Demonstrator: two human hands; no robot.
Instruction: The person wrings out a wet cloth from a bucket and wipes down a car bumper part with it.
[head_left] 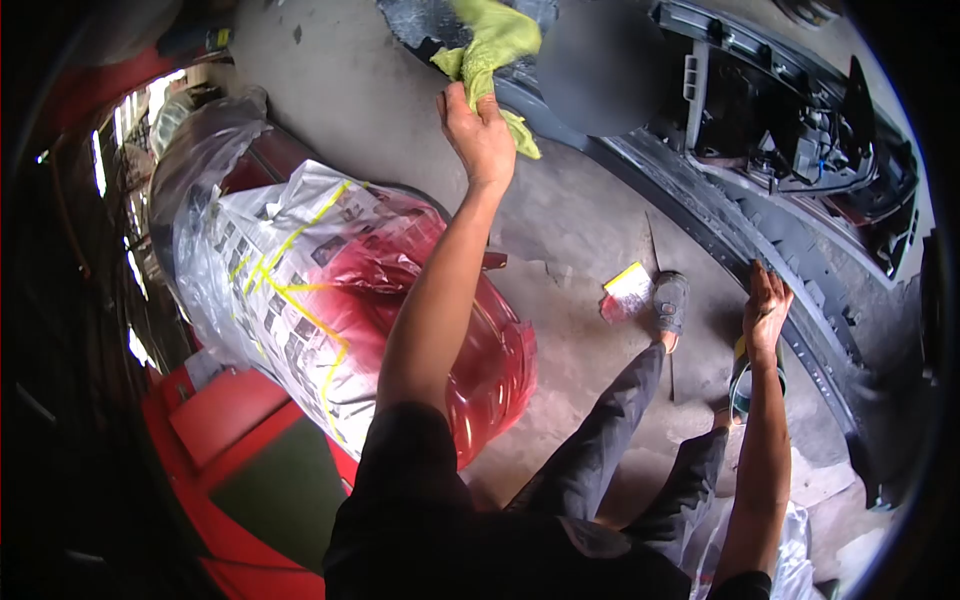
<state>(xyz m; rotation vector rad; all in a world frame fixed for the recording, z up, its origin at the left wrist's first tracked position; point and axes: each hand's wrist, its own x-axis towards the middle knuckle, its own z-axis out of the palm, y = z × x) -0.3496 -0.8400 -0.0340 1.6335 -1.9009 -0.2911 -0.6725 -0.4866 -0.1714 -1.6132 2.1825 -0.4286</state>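
My left hand (478, 135) is stretched forward, its fingers closed round a yellow-green cloth (495, 45) that hangs in loose folds by the far end of a long dark curved car bumper (690, 215). My right hand (766, 312) is at the near part of that bumper, fingers bent over its edge; the fingertips are partly hidden. Behind the bumper lie black car parts with open housings (800, 135).
On my left stands a red car panel (490, 400), masked with newspaper (290, 270), yellow tape and clear plastic sheeting (195, 190). A small printed packet (628, 285) lies on the concrete floor (340, 70) near my shoe (671, 303). Crumpled plastic (795, 550) lies at lower right.
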